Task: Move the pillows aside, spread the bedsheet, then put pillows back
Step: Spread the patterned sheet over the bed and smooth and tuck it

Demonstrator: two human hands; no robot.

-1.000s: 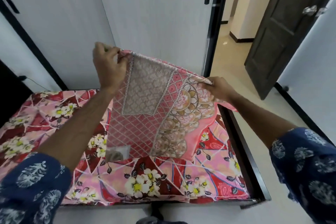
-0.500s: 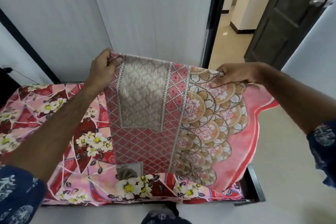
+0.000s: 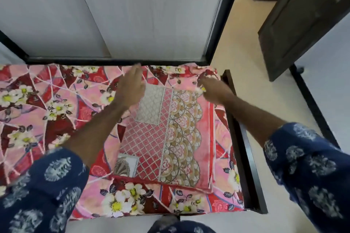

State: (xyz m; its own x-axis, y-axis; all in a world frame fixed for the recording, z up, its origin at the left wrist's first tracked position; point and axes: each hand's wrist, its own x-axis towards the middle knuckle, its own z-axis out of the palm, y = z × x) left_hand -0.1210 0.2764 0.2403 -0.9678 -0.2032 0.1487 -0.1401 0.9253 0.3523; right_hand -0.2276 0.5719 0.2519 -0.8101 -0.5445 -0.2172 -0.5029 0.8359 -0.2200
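A folded pink cloth (image 3: 170, 138) with lattice and scallop patterns lies flat on the right part of the bed. Under it a red and pink floral bedsheet (image 3: 47, 109) covers the mattress. My left hand (image 3: 132, 87) hovers with straight fingers over the cloth's far left corner. My right hand (image 3: 214, 91) is at the cloth's far right corner, with its fingers curled down and pinching the edge there. No pillow shows in this view.
A dark bed frame (image 3: 244, 157) edges the mattress on the right. White wardrobe doors (image 3: 132, 15) stand right behind the bed. A dark wooden door (image 3: 303, 15) hangs open at the right over a pale tiled floor (image 3: 246, 53).
The cloth, held up in the air by both hands earlier, now lies flat on the bed. My left hand has let go and opened. The view has tilted downward.
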